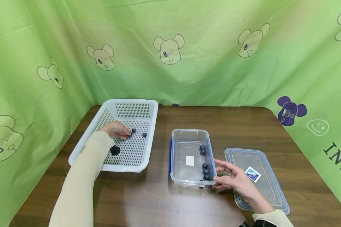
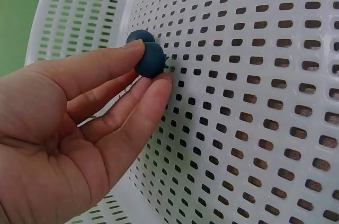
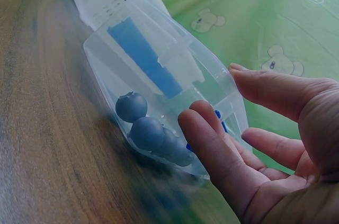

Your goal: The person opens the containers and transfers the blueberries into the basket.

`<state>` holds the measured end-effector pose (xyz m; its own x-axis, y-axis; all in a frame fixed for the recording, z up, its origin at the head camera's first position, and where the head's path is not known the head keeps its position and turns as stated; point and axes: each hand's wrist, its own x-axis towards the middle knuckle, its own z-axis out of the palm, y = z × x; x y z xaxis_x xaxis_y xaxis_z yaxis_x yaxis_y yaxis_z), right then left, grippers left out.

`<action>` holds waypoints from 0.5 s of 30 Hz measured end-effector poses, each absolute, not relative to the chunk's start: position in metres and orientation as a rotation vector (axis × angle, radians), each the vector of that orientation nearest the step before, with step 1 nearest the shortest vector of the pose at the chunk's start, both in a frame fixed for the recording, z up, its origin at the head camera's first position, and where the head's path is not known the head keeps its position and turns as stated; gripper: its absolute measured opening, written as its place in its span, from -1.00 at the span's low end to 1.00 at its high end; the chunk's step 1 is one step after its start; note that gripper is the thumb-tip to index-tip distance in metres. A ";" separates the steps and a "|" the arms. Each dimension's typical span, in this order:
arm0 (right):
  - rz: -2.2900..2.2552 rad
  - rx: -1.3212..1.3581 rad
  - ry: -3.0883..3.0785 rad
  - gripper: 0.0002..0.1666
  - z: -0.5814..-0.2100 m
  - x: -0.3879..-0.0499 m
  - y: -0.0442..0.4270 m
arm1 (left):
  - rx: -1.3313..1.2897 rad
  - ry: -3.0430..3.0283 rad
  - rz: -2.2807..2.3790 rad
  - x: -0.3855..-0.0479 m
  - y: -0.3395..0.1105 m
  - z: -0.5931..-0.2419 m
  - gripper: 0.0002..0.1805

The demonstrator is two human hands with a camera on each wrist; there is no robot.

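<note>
Seemingly picking, with gentle lifting needed next, the left hand point(image 1: 117, 129) pinches a round dark-blue berry point(image 2: 151, 60) in the white perforated plastic basket point(image 1: 152, 135); the right hand point(image 1: 236, 179), fingers apart, touches the clear rectangular plastic box point(image 1: 183, 172) at four o'clock.

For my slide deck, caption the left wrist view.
Left hand pinching one blueberry in a white perforated basket, a second blueberry behind.
</note>
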<state>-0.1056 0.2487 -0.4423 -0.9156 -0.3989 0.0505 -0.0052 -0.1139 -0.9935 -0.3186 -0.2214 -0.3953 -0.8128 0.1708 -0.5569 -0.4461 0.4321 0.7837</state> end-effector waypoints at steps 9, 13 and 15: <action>-2.116 -0.445 1.884 -0.36 -0.444 -0.104 0.249 | -0.227 2.204 1.319 -0.317 -0.219 -0.397 -0.77; -2.116 -0.439 1.891 -0.36 -0.443 -0.104 0.248 | -0.213 2.232 1.300 -0.316 -0.220 -0.396 -0.71; -2.115 -0.436 1.894 -0.36 -0.442 -0.104 0.248 | -0.209 2.247 1.296 -0.316 -0.221 -0.395 -0.68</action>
